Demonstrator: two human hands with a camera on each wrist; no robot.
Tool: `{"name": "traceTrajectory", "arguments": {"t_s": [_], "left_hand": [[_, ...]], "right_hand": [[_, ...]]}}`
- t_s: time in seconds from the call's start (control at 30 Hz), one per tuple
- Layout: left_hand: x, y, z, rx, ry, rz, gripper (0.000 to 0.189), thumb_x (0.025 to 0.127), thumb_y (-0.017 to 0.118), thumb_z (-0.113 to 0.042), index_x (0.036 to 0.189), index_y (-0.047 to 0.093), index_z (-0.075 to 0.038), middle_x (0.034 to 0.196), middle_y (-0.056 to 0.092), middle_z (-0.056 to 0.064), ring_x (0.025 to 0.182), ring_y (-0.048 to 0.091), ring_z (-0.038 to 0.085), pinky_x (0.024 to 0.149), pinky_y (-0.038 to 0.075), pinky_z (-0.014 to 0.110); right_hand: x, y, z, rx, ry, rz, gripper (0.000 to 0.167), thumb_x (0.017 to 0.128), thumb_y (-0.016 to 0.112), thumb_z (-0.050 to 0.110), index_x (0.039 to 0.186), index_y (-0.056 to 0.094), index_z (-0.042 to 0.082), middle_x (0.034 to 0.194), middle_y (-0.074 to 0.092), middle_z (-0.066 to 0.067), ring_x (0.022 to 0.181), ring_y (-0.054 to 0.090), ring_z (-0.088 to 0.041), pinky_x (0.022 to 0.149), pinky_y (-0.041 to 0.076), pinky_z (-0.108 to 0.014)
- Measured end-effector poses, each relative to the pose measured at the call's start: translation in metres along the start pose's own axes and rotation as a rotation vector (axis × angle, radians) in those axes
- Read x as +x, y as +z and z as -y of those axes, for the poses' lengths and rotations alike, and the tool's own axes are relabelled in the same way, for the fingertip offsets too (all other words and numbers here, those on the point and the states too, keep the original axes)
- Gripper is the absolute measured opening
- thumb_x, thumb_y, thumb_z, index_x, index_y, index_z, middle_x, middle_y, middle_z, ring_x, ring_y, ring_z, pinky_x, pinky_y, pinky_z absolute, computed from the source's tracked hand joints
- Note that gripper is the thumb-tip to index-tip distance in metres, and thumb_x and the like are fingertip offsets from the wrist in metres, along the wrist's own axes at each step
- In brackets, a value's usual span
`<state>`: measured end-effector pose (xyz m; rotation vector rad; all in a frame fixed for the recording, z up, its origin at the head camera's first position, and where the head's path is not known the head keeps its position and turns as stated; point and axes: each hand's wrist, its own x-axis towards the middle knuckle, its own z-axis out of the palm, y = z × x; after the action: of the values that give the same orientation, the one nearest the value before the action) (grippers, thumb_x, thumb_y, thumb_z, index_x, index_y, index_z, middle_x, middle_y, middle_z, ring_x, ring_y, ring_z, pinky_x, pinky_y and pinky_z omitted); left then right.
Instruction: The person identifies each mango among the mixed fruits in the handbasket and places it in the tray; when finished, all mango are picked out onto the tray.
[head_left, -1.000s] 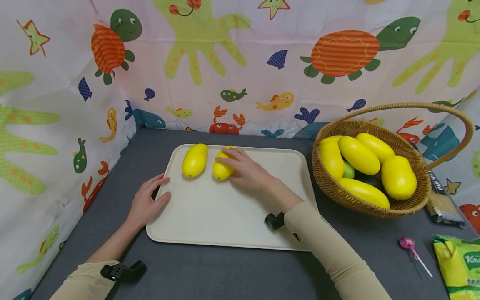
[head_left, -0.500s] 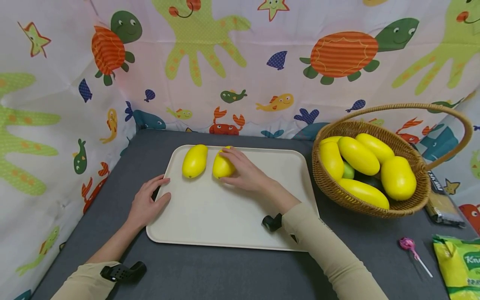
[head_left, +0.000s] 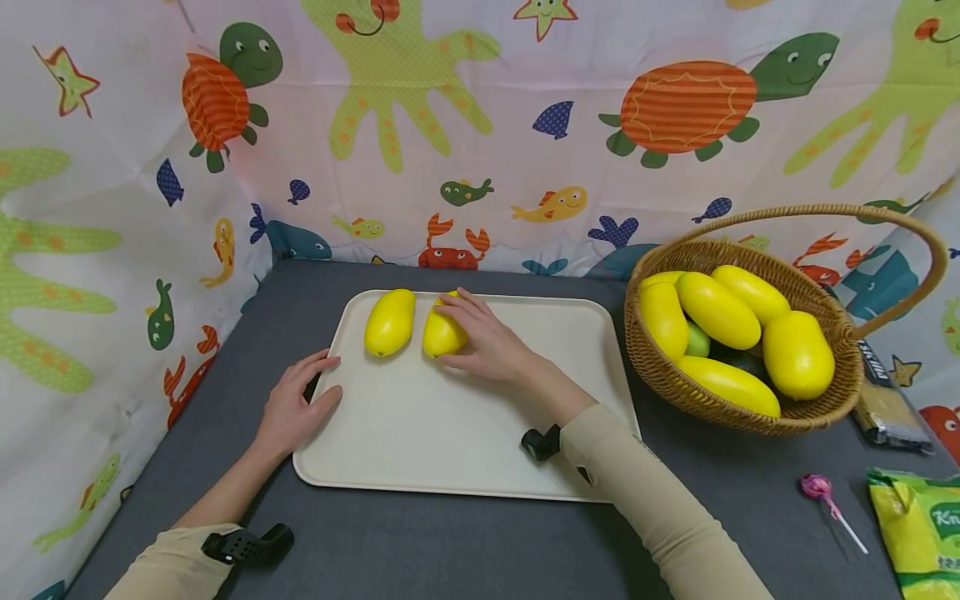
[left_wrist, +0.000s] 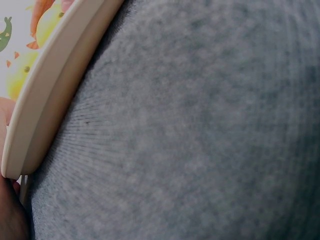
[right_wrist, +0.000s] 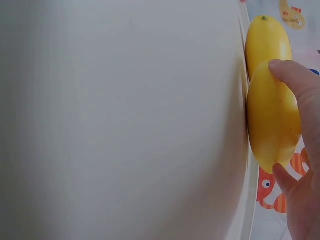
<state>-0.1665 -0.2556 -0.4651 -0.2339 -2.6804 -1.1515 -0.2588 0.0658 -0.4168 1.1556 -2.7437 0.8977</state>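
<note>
The yellow fruit [head_left: 441, 335] is lying near the far edge of the cream tray [head_left: 420, 433], left of its middle, and the right hand [head_left: 491, 340] is gripping it now, thumb near one end, a finger pressing by the other! Just to its left, a narrow gap between, a second yellow fruit [head_left: 390, 323] is lying on the same tray. Over on the left rim, the left hand [head_left: 294, 408] is resting, thumb spreading away from the fingers, thumb and fingertips touching the edge (how firmly, I can't tell from here). Beyond the tray's right side, a wicker basket [head_left: 654, 377] is holding more yellow fruits, something green peeking between them. In front of the basket, a pink lollipop [head_left: 816, 487] is lying on the grey cloth [head_left: 450, 542], beside a yellow-green packet [head_left: 911, 542].
</note>
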Motion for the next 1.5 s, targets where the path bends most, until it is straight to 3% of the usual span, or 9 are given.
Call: {"name": "traceTrajectory", "arguments": {"t_s": [0.53, 0.7, 0.9, 1.17, 1.33, 1.5], "left_hand": [[0.000, 0.001, 0.000, 0.005, -0.007, 0.006, 0.044, 0.090, 0.067, -0.018, 0.132, 0.060, -0.005, 0.145, 0.046, 0.016, 0.133, 0.038, 0.038, 0.101, 0.031, 0.060], [0.000, 0.001, 0.000, 0.002, -0.005, 0.003, 0.044, 0.090, 0.067, -0.018, 0.131, 0.060, -0.005, 0.145, 0.046, 0.016, 0.132, 0.039, 0.038, 0.100, 0.031, 0.060], [0.000, 0.001, 0.000, 0.000, -0.009, 0.002, 0.044, 0.090, 0.067, -0.018, 0.131, 0.060, -0.005, 0.145, 0.046, 0.016, 0.132, 0.038, 0.038, 0.101, 0.030, 0.060], [0.000, 0.001, 0.000, 0.002, -0.006, 0.010, 0.044, 0.091, 0.066, -0.020, 0.132, 0.060, -0.005, 0.145, 0.046, 0.016, 0.132, 0.038, 0.039, 0.099, 0.030, 0.061], [0.000, 0.000, 0.000, -0.001, -0.001, 0.009, 0.044, 0.091, 0.065, -0.020, 0.131, 0.060, -0.005, 0.145, 0.046, 0.016, 0.133, 0.038, 0.039, 0.099, 0.031, 0.061], [0.000, 0.000, 0.001, 0.001, 0.006, 0.011, 0.044, 0.091, 0.065, -0.020, 0.132, 0.059, -0.005, 0.146, 0.045, 0.017, 0.133, 0.037, 0.040, 0.100, 0.030, 0.061]], "right_hand": [[0.000, 0.001, -0.001, -0.013, -0.017, 0.008, 0.076, 0.084, 0.076, 0.035, 0.147, 0.042, 0.012, 0.156, 0.032, -0.008, 0.148, 0.011, -0.026, 0.116, 0.018, -0.044], [-0.002, 0.001, 0.001, -0.007, 0.040, -0.019, 0.071, 0.087, 0.073, 0.039, 0.146, 0.044, 0.013, 0.155, 0.034, -0.004, 0.146, 0.015, -0.023, 0.117, 0.018, -0.041], [-0.009, -0.001, 0.005, 0.164, 0.163, -0.138, 0.048, 0.093, 0.067, 0.029, 0.136, 0.055, 0.014, 0.147, 0.044, -0.001, 0.139, 0.030, -0.020, 0.114, 0.025, -0.042], [-0.021, -0.007, 0.008, 0.470, 0.356, -0.351, 0.017, 0.097, 0.062, 0.021, 0.111, 0.069, 0.018, 0.120, 0.062, 0.004, 0.113, 0.053, -0.013, 0.094, 0.048, -0.033], [-0.029, -0.020, 0.015, 0.525, 0.401, -0.384, 0.015, 0.098, 0.060, 0.020, 0.106, 0.072, 0.015, 0.108, 0.068, 0.003, 0.103, 0.058, -0.015, 0.090, 0.050, -0.033], [-0.043, -0.035, 0.019, 0.523, 0.370, -0.360, 0.015, 0.097, 0.060, 0.017, 0.106, 0.072, 0.012, 0.107, 0.069, 0.000, 0.101, 0.061, -0.016, 0.089, 0.051, -0.034]]}}
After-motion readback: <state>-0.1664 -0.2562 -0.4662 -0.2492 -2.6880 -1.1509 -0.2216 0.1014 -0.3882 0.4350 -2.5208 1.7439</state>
